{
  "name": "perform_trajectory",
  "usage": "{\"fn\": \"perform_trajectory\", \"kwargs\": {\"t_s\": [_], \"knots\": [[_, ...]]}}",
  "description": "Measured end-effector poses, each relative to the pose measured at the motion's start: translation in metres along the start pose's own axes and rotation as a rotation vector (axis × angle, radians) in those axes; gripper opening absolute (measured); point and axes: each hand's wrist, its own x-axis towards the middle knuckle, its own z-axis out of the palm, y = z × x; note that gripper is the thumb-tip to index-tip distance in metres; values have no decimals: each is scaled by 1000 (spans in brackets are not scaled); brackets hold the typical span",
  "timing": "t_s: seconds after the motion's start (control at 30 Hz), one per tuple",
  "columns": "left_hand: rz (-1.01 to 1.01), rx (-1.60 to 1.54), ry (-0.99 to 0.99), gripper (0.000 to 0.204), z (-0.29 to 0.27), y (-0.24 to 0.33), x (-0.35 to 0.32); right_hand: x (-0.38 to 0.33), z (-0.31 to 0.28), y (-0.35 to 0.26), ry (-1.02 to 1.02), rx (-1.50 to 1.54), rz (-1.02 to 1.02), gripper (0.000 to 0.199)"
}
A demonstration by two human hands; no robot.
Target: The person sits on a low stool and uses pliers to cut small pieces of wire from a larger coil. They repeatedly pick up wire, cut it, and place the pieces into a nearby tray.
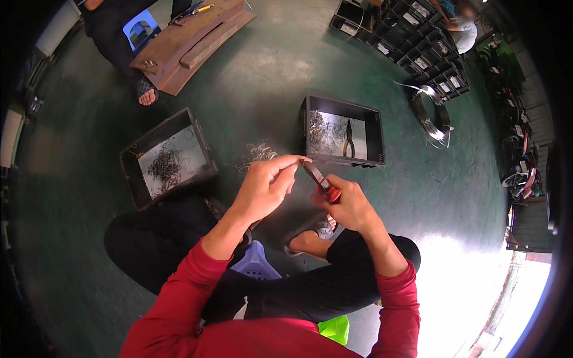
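Note:
My right hand (349, 206) grips red-handled pliers (319, 179), whose jaws point up and left toward my left fingertips. My left hand (265, 185) pinches a thin piece of wire (296, 160) right at the plier tips; the wire is barely visible. Both hands are raised above my knees as I sit on a low purple stool (255, 264). On the floor just beyond the hands lies a small heap of loose wire pieces (258, 152).
A black crate (373, 140) ahead holds wire pieces and dark pliers (348, 138). Another black crate (132, 179) at left holds wire clippings. A wire coil (431, 116) lies at right. A seated person's sandalled foot (147, 93) and a wooden board (185, 42) are at upper left. Stacked crates (418, 42) stand behind.

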Motion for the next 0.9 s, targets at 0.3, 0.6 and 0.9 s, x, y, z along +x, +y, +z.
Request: {"fn": "perform_trajectory", "kwargs": {"t_s": [0.3, 0.6, 0.9], "knots": [[42, 72, 59, 25, 8, -2, -1, 2, 6, 4, 83, -21, -5, 21], [-4, 27, 109, 25, 13, -2, 2, 11, 11, 9, 132, -52, 19, 24], [19, 70, 152, 26, 17, -7, 0, 10, 12, 7, 205, -157, -23, 25]]}}
